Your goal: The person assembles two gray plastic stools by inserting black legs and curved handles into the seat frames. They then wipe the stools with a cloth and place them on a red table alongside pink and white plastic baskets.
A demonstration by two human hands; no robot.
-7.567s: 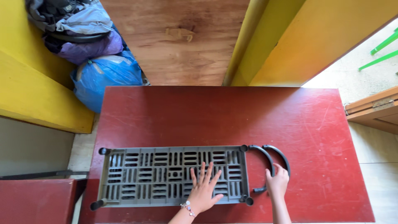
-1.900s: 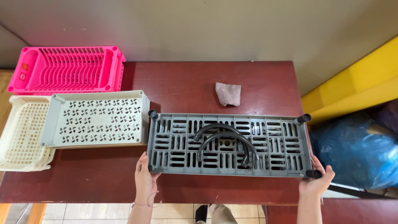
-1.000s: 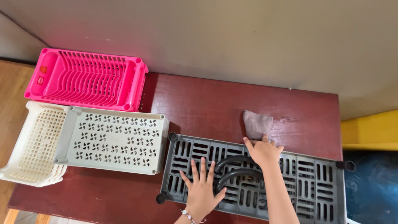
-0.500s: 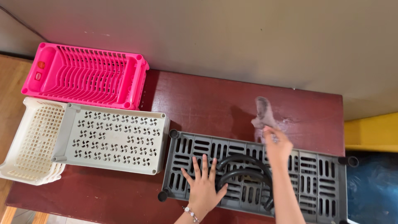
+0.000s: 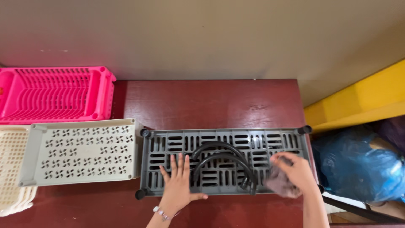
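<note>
From the head view, the left hand is lying flat, fingers spread, on the grey slotted shelf panel sitting on the red table; the right hand is pressing a crumpled cloth, fingers clamped around it, onto the panel's right end.

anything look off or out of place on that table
Nothing spilled or broken. The one odd thing: two loose black curved bars lie on top of the grey slotted shelf, not fixed to it. The left hand presses flat on the shelf; the right hand holds a cloth against it.
</note>
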